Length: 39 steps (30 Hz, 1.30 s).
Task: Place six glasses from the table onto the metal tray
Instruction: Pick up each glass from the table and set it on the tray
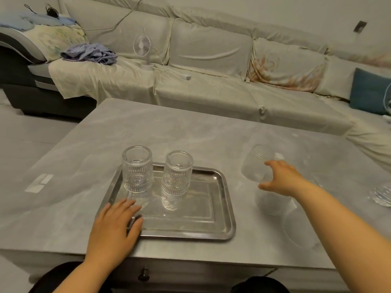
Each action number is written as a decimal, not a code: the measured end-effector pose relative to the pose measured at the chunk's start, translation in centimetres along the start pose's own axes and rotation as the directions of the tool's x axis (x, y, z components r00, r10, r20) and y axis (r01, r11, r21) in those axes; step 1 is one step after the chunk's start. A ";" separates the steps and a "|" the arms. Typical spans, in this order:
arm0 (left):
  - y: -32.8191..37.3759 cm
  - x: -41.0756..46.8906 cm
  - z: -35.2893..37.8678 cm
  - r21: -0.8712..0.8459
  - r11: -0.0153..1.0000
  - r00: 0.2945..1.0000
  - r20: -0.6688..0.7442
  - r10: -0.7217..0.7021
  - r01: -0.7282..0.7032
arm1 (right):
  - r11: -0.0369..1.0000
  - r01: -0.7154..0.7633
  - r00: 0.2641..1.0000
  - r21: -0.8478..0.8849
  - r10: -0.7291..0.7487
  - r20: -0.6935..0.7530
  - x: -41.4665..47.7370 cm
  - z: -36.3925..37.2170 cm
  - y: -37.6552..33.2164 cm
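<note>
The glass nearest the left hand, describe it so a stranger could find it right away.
Start at the metal tray on the grey table. Two upright ribbed glasses stand along its far edge; take the left glass, at the far left corner, just beyond the left hand. Its twin stands further right, mid-tray.

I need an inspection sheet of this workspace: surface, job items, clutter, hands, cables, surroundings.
Surface: grey marble-look table, bare at the far side.
Job's things: metal tray holds two ribbed glasses, upright; a smooth clear glass stands on the table right of it; a further glass is cut by the right edge.
Clutter: nothing seen.
Hands: left hand flat on the tray's near-left corner; right hand open beside the smooth glass.
Cables: fan cord on the sofa.
Surroundings: covered sofa, small fan, striped cloth.
</note>
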<state>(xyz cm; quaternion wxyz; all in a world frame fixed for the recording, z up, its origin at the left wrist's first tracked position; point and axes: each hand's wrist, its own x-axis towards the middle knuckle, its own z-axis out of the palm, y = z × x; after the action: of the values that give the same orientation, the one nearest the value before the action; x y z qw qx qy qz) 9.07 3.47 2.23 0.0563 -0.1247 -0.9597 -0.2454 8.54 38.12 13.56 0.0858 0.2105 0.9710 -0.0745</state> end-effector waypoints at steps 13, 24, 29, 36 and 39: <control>1.7 0.0 0.0 0.109 0.994 0.998 0.069 -0.008 0.001 | 0.990 -0.007 1.000 0.139 0.003 0.025 0.1 -0.3 2.2; 1.6 0.0 0.1 0.101 0.995 0.999 0.041 -0.013 0.009 | 0.900 0.344 0.938 0.267 -0.341 -0.061 0.9 0.2 -7.8; 1.6 0.1 0.1 0.108 0.994 0.999 0.041 -0.019 0.015 | 0.892 0.347 0.932 0.290 -0.362 -0.001 1.8 2.2 -9.2; 1.5 0.1 0.1 0.116 0.993 0.999 0.028 -0.018 0.015 | 0.885 0.396 0.917 0.246 -0.396 -0.049 2.3 4.0 -10.1; 1.4 0.0 0.2 0.112 0.994 0.999 0.031 -0.022 0.019 | 0.881 0.401 0.914 0.251 -0.403 -0.045 2.5 4.3 -10.2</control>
<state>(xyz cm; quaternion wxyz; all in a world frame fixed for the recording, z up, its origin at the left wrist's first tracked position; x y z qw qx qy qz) 9.41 4.75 2.73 0.0451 -0.1154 -0.9740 -0.1897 2.57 29.13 9.98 0.0450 0.0135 0.9753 -0.2156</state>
